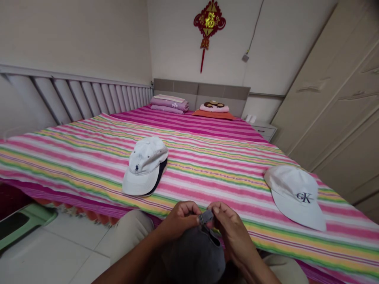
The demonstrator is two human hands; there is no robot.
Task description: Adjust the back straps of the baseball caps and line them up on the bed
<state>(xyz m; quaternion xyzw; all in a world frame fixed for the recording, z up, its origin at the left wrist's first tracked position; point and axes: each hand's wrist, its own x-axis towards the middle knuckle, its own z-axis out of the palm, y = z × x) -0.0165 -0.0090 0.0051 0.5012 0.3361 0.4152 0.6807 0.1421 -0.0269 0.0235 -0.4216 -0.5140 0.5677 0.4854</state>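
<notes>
A dark grey cap (pixel 194 254) is between my hands at the bed's front edge, its back opening and strap facing away from me. My left hand (pixel 185 217) pinches the strap near its metal buckle. The loose end of the grey strap (pixel 207 215) is pinched by the thumb and fingers of my right hand (pixel 227 225). To the left on the bed lies a white cap (pixel 145 165) with a small dark logo, a dark-brimmed cap (pixel 161 173) showing beneath it. Another white cap (pixel 296 193), lettered in black, lies to the right.
The bed has a striped cover (pixel 207 173). Folded purple bedding (pixel 170 104) and an orange pillow (pixel 214 114) are by the headboard (pixel 177 90). A green stool (pixel 32 221) stands at left on the tiles. A wardrobe (pixel 334 98) and nightstand (pixel 263 130) stand right.
</notes>
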